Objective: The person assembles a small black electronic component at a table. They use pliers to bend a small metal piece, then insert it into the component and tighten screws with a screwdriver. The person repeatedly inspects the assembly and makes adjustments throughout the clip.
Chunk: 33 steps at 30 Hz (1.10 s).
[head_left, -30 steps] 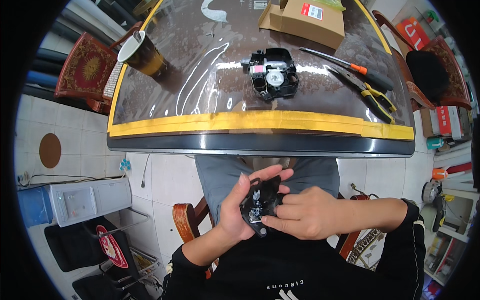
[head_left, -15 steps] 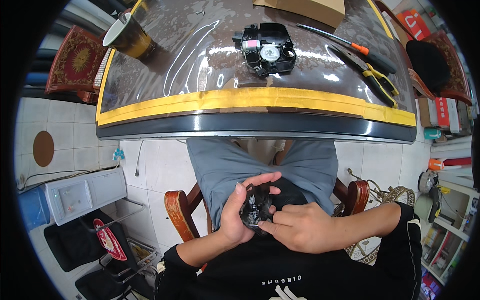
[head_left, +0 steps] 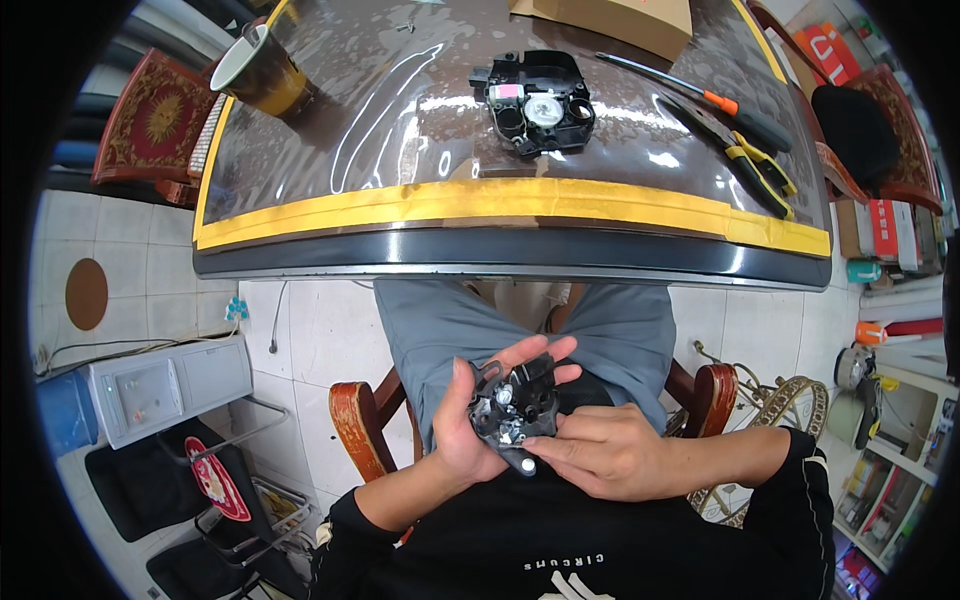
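Note:
Above my lap, my left hand (head_left: 462, 425) cradles a black plastic mechanism housing (head_left: 500, 408) with small shiny metal parts and a round white piece at its near end. The left fingers stick out past its far side, and the thumb lies along its left edge. My right hand (head_left: 605, 450) is closed at the housing's near right edge, fingertips pressed on it; any small part between them is hidden. On the table beyond lies a second black housing (head_left: 543, 105) with a round clear lens-like disc in its middle and a pink-marked white label.
A screwdriver (head_left: 690, 85) and yellow-and-black pliers (head_left: 745, 160) lie at the table's right. A paper cup (head_left: 270, 80) stands left, small screws (head_left: 405, 28) and a cardboard box (head_left: 620, 22) farther back. Yellow tape (head_left: 450, 203) runs along the near edge. Wooden chair arms (head_left: 365, 425) flank me.
The held housing has tilted so that more of its inner metal parts and the white round piece show. My left fingers have spread a little; my right hand has shifted slightly with the housing.

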Motion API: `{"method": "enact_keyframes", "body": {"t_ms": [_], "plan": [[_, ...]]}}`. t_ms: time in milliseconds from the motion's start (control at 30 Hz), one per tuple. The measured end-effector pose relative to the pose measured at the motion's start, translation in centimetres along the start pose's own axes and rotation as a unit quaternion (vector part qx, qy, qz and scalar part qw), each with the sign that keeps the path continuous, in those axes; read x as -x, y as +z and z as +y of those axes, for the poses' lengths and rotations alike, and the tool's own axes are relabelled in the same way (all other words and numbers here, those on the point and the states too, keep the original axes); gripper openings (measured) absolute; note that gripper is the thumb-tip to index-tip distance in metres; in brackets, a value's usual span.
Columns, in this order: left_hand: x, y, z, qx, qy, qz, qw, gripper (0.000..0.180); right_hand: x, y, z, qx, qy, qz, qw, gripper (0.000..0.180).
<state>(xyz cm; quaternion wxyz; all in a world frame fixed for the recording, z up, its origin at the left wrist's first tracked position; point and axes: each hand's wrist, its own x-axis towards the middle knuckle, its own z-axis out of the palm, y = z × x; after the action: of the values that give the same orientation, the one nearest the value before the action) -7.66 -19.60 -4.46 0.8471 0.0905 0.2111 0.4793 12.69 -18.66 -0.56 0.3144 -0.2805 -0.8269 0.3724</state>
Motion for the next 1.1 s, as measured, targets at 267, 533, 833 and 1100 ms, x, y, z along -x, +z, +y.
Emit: {"method": "enact_keyframes", "body": {"t_ms": [267,533,833,1100], "plan": [[-0.2,-0.1,-0.2,-0.008,0.011,0.011,1.0,0.083,0.2,-0.1,0.3,0.05,0.017,0.013,0.999,0.034],[-0.1,-0.3,-0.4,-0.017,0.022,0.021,0.999,0.082,0.1,-0.3,0.3,0.073,0.024,0.003,0.997,0.03],[-0.3,0.2,-0.1,-0.006,0.024,0.051,0.998,0.079,-0.3,-0.5,0.6,0.068,0.037,0.005,0.997,0.026],[-0.8,0.6,0.4,0.044,-0.013,0.125,0.991,0.076,-1.2,-2.5,0.6,0.095,0.086,-0.077,0.989,0.02]]}}
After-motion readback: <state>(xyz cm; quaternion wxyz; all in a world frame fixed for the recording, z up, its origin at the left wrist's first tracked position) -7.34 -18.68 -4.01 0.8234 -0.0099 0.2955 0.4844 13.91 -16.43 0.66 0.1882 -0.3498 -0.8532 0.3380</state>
